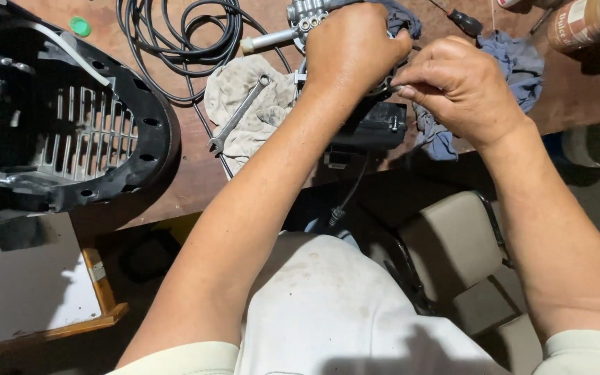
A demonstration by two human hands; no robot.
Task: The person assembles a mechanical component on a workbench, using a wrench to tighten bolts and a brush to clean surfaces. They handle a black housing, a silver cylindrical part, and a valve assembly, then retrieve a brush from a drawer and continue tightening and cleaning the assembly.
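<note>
The left hand (352,48) was clamped over the top of a black motor unit (373,125) with a metal pump head (307,14), which sat directly beneath its palm. The right hand (463,87), just beside it, pinched something too small to make out against the unit's right side. Left of the grip, a steel wrench (237,114) lay on a dirty rag (244,97), with coiled black cable (182,35) beyond. The wooden table (196,167) edge ran just below the unit. Further left sat a black plastic housing (71,125). Above the right hand lay a screwdriver (463,21), a blue cloth (519,66) and a brown-labelled can (578,24).
</note>
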